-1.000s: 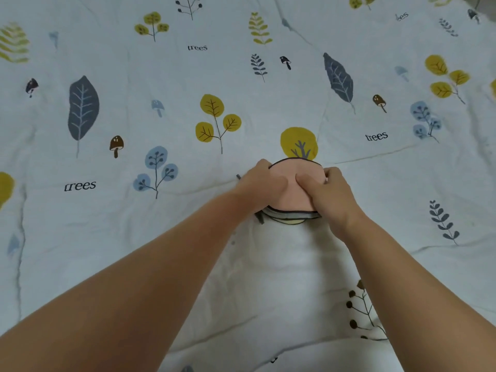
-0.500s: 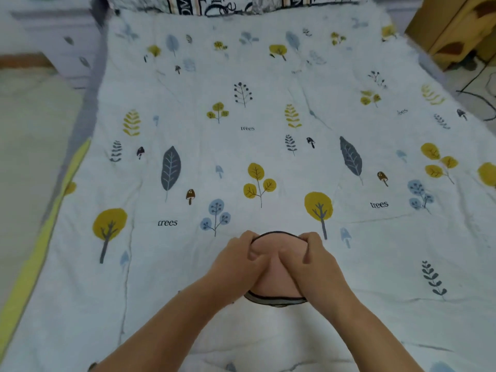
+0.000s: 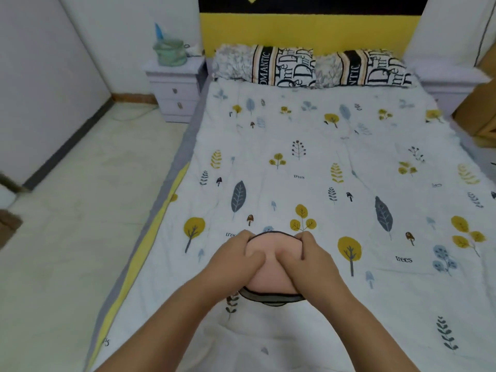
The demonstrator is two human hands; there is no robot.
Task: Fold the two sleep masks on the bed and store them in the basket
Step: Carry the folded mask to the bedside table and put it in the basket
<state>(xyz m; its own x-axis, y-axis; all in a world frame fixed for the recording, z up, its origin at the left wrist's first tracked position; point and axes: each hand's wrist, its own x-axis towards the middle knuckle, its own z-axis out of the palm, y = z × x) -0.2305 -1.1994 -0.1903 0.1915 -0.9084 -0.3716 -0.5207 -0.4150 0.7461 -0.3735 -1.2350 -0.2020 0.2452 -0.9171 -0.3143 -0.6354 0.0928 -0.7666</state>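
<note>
Pink fabric of a folded mask, edged in black, lies at the near middle of the bed. A second mask's grey-and-black rim shows just under its near edge, stacked against it. Both hands grip the pile: left hand on its left side, right hand on its right, thumbs pressed on the pink top, fingers curled over the far edge. Whether the pile rests on the quilt or is lifted cannot be told. Far from the masks, two pillows lie at the headboard. A green basket stands on the nightstand, left of the pillows.
</note>
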